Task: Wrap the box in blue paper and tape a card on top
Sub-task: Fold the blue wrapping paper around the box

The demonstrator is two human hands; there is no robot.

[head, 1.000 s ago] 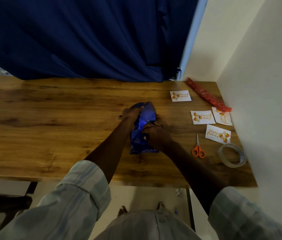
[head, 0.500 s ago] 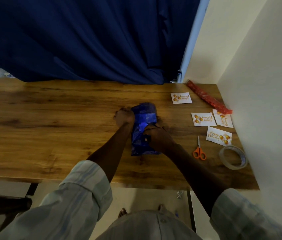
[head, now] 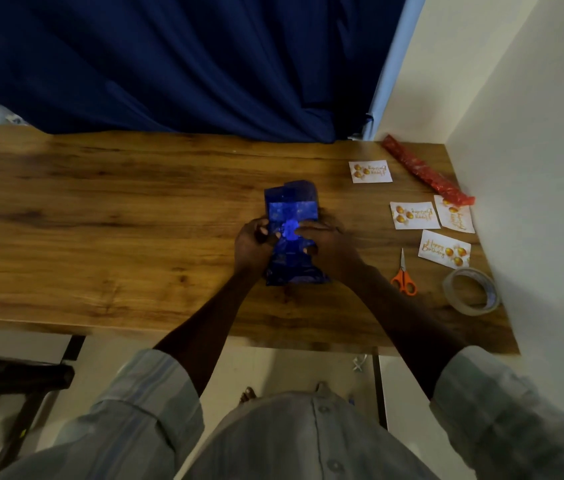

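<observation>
A box wrapped in shiny blue paper (head: 291, 211) lies on the wooden table (head: 100, 216), its long side pointing away from me. My left hand (head: 252, 245) grips its left side near the middle. My right hand (head: 325, 245) holds the right side, thumb pressed on the top of the paper. The near end of the paper (head: 294, 275) sticks out loose and crumpled toward me. Several white birthday cards lie to the right, the nearest card (head: 444, 251) beside a roll of clear tape (head: 471, 291).
Orange-handled scissors (head: 403, 277) lie right of my right arm. A red roll of paper (head: 426, 171) rests at the back right by the white wall. A dark blue curtain hangs behind the table. A dark chair stands at the lower left.
My left hand slid back from the far end of the box to its middle. The far end now lies folded flat. Both hands sit closer together on the near half.
</observation>
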